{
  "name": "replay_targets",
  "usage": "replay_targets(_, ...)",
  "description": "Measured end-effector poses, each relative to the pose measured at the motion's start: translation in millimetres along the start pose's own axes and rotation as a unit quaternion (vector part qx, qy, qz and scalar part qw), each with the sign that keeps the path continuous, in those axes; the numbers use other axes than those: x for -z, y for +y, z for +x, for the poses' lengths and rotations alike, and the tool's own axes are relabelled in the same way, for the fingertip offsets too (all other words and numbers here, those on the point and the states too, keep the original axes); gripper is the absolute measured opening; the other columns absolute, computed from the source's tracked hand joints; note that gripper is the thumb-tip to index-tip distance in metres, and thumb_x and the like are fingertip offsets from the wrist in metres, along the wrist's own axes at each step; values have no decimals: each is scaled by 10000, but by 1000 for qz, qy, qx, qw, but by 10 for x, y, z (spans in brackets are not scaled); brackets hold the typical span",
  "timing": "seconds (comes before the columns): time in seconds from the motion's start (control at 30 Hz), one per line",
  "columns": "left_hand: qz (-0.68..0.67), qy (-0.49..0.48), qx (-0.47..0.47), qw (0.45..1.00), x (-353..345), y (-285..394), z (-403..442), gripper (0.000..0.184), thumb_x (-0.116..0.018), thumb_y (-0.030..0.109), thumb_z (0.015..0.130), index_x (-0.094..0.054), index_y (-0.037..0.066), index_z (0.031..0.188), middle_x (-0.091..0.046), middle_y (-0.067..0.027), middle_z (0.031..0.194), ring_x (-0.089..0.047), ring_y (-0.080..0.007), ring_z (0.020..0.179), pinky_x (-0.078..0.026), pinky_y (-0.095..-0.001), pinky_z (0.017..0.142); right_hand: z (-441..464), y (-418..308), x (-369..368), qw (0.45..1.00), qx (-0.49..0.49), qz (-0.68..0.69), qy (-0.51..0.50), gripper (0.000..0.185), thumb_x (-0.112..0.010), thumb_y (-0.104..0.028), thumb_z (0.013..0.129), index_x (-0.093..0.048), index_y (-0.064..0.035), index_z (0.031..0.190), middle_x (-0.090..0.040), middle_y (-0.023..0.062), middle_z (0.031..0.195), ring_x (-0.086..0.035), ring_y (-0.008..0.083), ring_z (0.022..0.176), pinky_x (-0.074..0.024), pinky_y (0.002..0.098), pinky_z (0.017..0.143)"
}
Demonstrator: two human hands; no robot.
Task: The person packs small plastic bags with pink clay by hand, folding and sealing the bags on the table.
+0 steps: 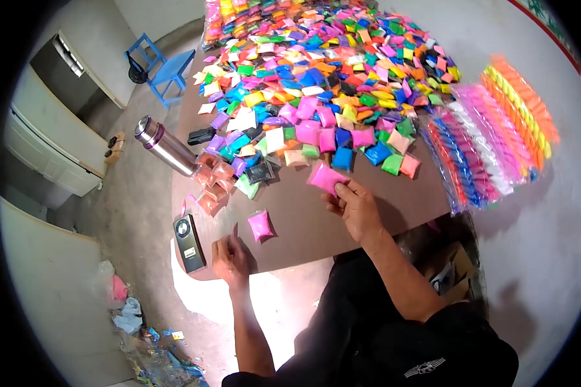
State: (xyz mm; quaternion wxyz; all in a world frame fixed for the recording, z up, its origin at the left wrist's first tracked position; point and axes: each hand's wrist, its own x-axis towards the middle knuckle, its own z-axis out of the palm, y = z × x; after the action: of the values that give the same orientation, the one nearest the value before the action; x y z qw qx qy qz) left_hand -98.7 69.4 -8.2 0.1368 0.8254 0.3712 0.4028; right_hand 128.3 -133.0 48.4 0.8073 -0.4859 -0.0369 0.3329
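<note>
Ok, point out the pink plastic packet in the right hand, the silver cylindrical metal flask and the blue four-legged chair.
Pink plastic packet (325,176): head view, its uncovered face.
Silver cylindrical metal flask (172,152): head view, mid-body.
Blue four-legged chair (173,67): head view, its seat.

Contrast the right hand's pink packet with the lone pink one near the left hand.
The held packet is pinched by the right hand; the lone packet lies on the table, untouched. The held packet is close to the heap; the lone packet is nearer the left hand. Both are pink.

One packet (325,177) is pink, the table (303,242) brown, the chair (173,68) blue.
</note>
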Motion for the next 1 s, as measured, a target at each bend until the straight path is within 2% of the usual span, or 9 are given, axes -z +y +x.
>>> replay_targets(0.1,41,-9,-20,999,42,32,-9,59,-681,80,889,-686,75,948,-652,-128,869,-641,-327,769,-512,-425,655,-274,45,96,998,-20,56,-17,282,-556,-128,1011,-634,-89,1279,-677,33,1127,-684,142,933,-557,260,767)
replay_targets(0.23,62,-14,-74,995,94,115,-4,120,-708,109,912,-683,24,993,-668,-158,928,-647,-326,832,-527,-398,742,-532,55,231,992,-53,107,-35,323,-557,-158,1029,-574,-119,1349,-658,41,1176,-679,169,968,-554,289,805)
replay_targets(0.33,-36,18,-143,989,136,360,-63,158,-717,90,912,-673,-25,1012,-672,-152,938,-646,-285,830,-526,-378,732,-615,234,348,986,-77,137,-50,301,-580,-185,1030,-589,-127,1325,-661,34,1157,-672,173,983,-555,310,821)
replay_targets(0.43,-241,-162,111,950,176,984,-351,166,-713,85,925,-671,-19,1047,-693,-88,1001,-648,-157,837,-523,-299,723,-745,382,317,973,-108,204,-15,257,-601,-214,1026,-619,-139,1271,-668,21,1122,-657,156,974,-553,332,846)
replay_targets(0.57,-398,-217,180,873,-120,1314,-779,214,-730,141,923,-699,8,1088,-720,-62,944,-660,-132,804,-525,-270,730,-947,642,316,964,-141,224,-26,278,-643,-276,1004,-638,-166,1259,-646,-39,1159,-580,123,1076,-469,345,919)
replay_targets(0.63,-397,-235,209,862,-72,1434,-849,179,-716,141,940,-690,-8,1038,-715,-53,874,-652,-112,812,-513,-261,748,-1062,672,283,969,-143,198,-46,291,-636,-299,1005,-640,-163,1262,-640,-49,1175,-561,105,1103,-441,333,934)
replay_targets(0.7,-402,-235,212,859,-26,1461,-922,158,-693,122,955,-692,-16,1033,-709,-46,869,-640,-98,815,-500,-246,754,-1164,686,241,977,-157,146,-19,247,-643,-267,1004,-655,-179,1235,-659,-82,1087,-588,61,972,-475,289,828)
replay_targets(0.87,-347,-281,204,871,171,1310,-1003,145,-658,111,977,-693,-28,997,-701,-34,845,-623,-87,804,-484,-237,732,-1203,838,419,995,-52,-35,-80,279,-645,-254,994,-684,-54,1185,-703,16,983,-639,80,898,-487,252,815)
replay_targets(1.0,-311,-337,181,870,324,1234,-1149,175,-643,130,989,-688,-34,950,-676,-22,795,-587,-82,765,-471,-245,692,-1255,948,475,989,-53,-23,-138,233,-640,-181,994,-686,23,1096,-698,48,928,-656,98,841,-539,236,774)
